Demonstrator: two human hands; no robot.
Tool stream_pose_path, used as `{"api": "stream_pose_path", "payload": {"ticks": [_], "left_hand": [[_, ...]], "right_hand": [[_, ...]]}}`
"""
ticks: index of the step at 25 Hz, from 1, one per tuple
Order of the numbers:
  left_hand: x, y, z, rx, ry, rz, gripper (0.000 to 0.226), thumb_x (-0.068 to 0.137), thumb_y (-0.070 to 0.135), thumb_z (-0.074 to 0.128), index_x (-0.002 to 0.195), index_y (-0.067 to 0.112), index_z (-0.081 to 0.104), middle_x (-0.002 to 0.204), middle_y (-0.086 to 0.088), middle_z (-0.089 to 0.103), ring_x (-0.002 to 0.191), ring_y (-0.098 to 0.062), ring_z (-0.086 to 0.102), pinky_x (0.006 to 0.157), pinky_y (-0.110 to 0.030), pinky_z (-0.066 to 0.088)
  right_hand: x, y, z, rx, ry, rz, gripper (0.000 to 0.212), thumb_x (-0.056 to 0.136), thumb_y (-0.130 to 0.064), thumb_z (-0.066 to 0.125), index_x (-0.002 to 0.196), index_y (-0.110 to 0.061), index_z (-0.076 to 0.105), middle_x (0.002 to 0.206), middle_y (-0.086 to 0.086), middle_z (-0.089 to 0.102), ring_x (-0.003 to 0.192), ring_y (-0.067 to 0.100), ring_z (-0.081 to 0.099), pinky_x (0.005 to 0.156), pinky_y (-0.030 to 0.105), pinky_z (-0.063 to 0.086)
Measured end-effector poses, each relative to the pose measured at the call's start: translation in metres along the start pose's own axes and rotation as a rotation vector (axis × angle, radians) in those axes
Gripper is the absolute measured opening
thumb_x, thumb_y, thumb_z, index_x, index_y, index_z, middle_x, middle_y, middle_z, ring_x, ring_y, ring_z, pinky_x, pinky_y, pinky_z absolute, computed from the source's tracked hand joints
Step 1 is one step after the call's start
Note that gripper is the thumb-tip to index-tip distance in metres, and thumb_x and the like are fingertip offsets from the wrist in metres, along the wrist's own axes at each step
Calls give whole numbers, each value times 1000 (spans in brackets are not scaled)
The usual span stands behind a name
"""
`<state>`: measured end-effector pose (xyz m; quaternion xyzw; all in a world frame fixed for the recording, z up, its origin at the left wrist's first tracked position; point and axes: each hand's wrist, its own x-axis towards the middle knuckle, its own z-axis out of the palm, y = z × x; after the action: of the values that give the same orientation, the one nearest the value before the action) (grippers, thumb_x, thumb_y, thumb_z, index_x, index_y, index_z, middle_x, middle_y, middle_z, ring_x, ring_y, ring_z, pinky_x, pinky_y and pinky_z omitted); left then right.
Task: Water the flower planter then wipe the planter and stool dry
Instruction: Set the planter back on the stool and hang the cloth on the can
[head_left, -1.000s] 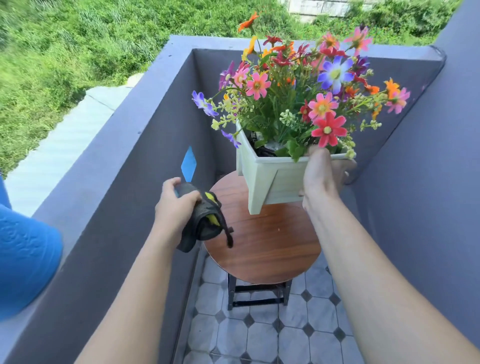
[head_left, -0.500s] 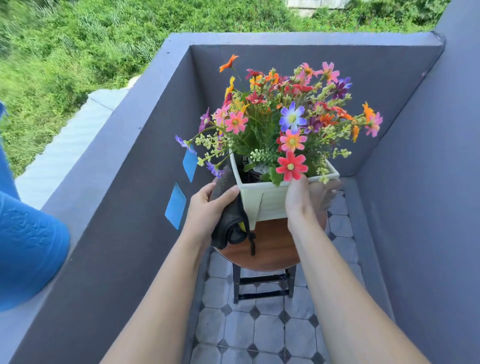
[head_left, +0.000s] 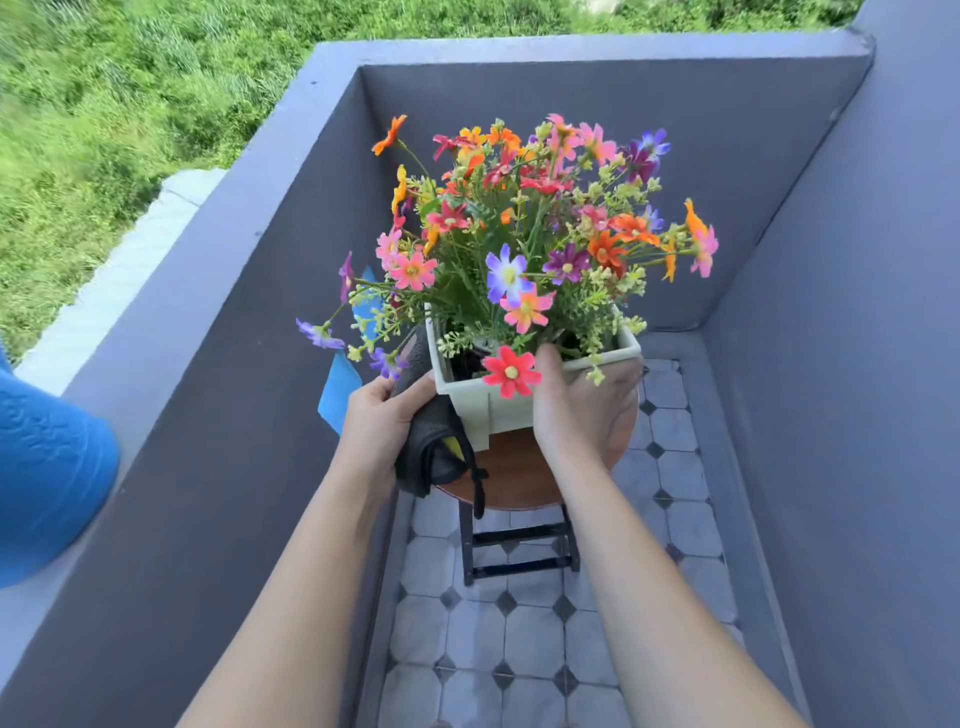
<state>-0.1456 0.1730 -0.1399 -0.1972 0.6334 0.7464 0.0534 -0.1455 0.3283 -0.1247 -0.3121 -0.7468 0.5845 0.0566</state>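
Head view looks down into a narrow balcony corner closed in by grey walls (head_left: 810, 218), with a tiled floor (head_left: 498, 639) below and grass (head_left: 104, 93) beyond the wall top. Taking the planter as the landmark: a blue rounded object (head_left: 47, 467) sits well to its left on the wall top, and the round wooden stool (head_left: 511, 475) stands directly beneath it, dark legs on the tiles. The planter (head_left: 480, 410), a pale square box, stands on the stool's seat and is packed with mixed pink, orange, red and purple flowers (head_left: 524, 223) that spread wider than the box. The right hand (head_left: 576, 410) covers the planter's near right side, its fingers curled over the rim and gripping it. The left hand (head_left: 379, 415) is just left of the planter, fingers closed around a bunched dark cloth (head_left: 431, 452) pressed against the planter's left wall; a dark strap from the cloth dangles down past the seat edge.
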Motion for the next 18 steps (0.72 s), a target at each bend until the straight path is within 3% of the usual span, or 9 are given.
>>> {"api": "stream_pose_path", "payload": {"ticks": [3, 7, 9, 11, 13, 15, 18], "left_hand": [[-4, -8, 3, -32, 7, -14, 20, 81, 13, 70, 91, -4, 68, 73, -11, 73, 62, -22, 68, 56, -29, 56], [-6, -14, 5, -98, -3, -1, 14, 84, 10, 65, 93, -2, 67, 66, -5, 73, 57, -18, 69, 51, -26, 55], [-5, -15, 4, -110, -17, 7, 14, 85, 10, 65, 94, 0, 66, 64, -4, 73, 55, -17, 68, 51, -26, 55], [-4, -16, 4, -115, -31, 9, 14, 85, 12, 65, 94, 2, 66, 65, -4, 73, 56, -17, 68, 53, -28, 56], [-5, -17, 4, -122, -37, 9, 14, 84, 13, 66, 94, 3, 67, 69, -5, 74, 59, -19, 69, 57, -31, 58], [-8, -18, 0, -134, -42, 0, 21, 84, 14, 68, 100, 2, 67, 79, -10, 74, 67, -23, 68, 66, -39, 59], [-18, -21, -14, -114, -35, -35, 20, 85, 14, 65, 103, 6, 68, 92, -16, 71, 78, -29, 65, 78, -46, 55]], "right_hand": [[-5, 10, -4, -14, 33, -49, 84, 89, -35, 59, 148, 1, 11, 158, 15, 19, 147, 26, 15, 112, 35, 18], [-10, 19, -1, -16, -31, -52, 94, 88, -43, 56, 151, 1, 0, 163, 12, 0, 150, 21, -1, 117, 30, 2], [-8, 23, 4, 27, -5, -81, 99, 77, -52, 54, 149, 1, 9, 159, 15, 13, 147, 27, 10, 118, 40, 18], [-10, 25, 6, 109, 41, -107, 95, 70, -58, 50, 144, -4, 21, 148, 14, 30, 140, 31, 25, 104, 41, 32], [-16, 30, 5, 189, 31, -128, 92, 81, -55, 57, 149, -12, 12, 156, 13, 18, 145, 25, 17, 111, 37, 25], [-33, 38, 2, 228, -50, -110, 96, 90, -46, 59, 152, -17, -7, 161, 4, -4, 145, 9, 3, 109, 24, 12], [-64, 62, 3, 251, -123, -35, 94, 88, -47, 58, 153, -16, -3, 160, -1, 0, 142, 2, 7, 110, 22, 14]]}}
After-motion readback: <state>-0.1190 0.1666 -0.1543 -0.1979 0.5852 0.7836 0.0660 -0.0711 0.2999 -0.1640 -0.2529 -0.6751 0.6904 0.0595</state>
